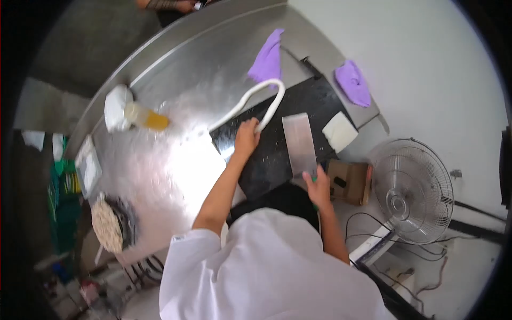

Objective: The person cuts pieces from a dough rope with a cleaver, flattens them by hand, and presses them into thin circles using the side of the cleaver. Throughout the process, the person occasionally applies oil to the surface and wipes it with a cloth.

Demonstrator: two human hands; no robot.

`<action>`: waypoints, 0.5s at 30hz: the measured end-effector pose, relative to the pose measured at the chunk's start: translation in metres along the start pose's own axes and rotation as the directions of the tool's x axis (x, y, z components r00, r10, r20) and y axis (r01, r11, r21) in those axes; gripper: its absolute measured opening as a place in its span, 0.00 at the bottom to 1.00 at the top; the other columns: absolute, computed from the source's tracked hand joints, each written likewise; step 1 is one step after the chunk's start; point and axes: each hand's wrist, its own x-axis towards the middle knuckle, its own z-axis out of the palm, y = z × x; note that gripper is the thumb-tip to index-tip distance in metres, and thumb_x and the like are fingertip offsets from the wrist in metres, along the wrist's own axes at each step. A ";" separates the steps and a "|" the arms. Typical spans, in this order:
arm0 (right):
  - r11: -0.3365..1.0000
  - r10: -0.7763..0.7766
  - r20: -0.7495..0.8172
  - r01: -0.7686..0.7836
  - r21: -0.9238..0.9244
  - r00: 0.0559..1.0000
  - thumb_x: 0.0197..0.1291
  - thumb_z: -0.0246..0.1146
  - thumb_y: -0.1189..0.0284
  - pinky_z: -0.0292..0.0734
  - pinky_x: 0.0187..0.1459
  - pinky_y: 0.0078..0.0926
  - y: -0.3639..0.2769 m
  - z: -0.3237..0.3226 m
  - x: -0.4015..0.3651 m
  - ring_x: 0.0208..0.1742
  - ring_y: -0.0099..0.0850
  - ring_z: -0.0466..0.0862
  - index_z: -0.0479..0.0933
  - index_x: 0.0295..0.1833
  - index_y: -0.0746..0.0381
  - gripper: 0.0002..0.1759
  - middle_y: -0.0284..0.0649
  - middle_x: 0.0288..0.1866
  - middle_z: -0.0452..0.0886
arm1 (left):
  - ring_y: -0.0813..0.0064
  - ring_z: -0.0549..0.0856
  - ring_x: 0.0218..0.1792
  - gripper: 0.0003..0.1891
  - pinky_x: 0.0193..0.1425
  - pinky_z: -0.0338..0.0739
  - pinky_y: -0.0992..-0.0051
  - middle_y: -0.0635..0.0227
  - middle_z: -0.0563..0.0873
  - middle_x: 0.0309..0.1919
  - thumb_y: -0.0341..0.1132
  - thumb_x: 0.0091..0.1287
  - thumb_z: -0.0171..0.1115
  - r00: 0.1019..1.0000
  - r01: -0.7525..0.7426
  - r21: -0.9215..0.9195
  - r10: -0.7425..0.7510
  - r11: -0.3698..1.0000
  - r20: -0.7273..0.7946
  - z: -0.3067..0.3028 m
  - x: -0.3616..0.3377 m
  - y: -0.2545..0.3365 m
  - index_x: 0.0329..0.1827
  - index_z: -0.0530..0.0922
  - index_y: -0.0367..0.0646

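My left hand [247, 140] is closed round one end of a long white rope of dough [278, 96]. The rope bends in a loop past the far edge of the black board [260, 165], its other end reaching back to the board's left corner. In my right hand [318, 186] is a wide-bladed cleaver [300, 141], gripped by a handle that shows a bit of green. Its blade lies over the board, to the right of my left hand. A white, roughly square slab [340, 132] sits at the board's right edge.
Purple cloths [268, 57] [352, 84] lie beyond the board. A bottle of yellow liquid [148, 117] rests on the steel table [181, 101] by a white bag [116, 108]. A fan [413, 189] and cardboard box [349, 182] are at right. Another person's arm [165, 5] shows at the top.
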 end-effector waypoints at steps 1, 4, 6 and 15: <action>0.993 -0.087 0.002 0.087 -0.081 0.996 0.69 0.66 0.63 0.78 0.45 0.52 0.008 0.003 0.012 0.50 0.66 0.82 0.74 0.52 0.69 0.20 0.64 0.45 0.84 | 0.49 0.80 0.51 0.18 0.55 0.77 0.56 0.54 0.82 0.47 0.22 0.57 0.69 0.998 -0.049 -0.048 0.046 0.998 -0.051 -0.002 -0.010 -0.010 0.52 0.79 0.40; 0.974 -0.147 0.164 0.171 -0.147 0.975 0.70 0.64 0.64 0.77 0.44 0.56 -0.011 0.000 0.048 0.48 0.67 0.81 0.72 0.54 0.68 0.19 0.63 0.44 0.84 | 0.50 0.82 0.52 0.17 0.61 0.77 0.60 0.57 0.84 0.46 0.23 0.57 0.71 0.980 -0.110 -0.085 0.093 0.990 -0.178 -0.014 -0.023 -0.010 0.50 0.81 0.38; 0.964 -0.161 0.241 0.204 -0.168 0.957 0.70 0.64 0.65 0.77 0.44 0.57 -0.016 0.006 0.066 0.48 0.68 0.81 0.71 0.54 0.67 0.18 0.63 0.42 0.83 | 0.52 0.83 0.53 0.18 0.62 0.77 0.61 0.57 0.85 0.47 0.25 0.57 0.73 0.985 -0.117 -0.098 0.102 0.988 -0.141 -0.016 -0.031 -0.023 0.51 0.82 0.38; 0.849 -0.083 0.451 0.301 -0.435 0.889 0.70 0.63 0.68 0.76 0.43 0.64 -0.043 0.019 0.097 0.43 0.68 0.83 0.69 0.51 0.64 0.14 0.64 0.35 0.83 | 0.58 0.83 0.46 0.10 0.51 0.79 0.62 0.65 0.84 0.38 0.28 0.59 0.72 0.979 -0.130 0.009 0.130 0.991 -0.155 -0.013 -0.025 -0.027 0.44 0.85 0.42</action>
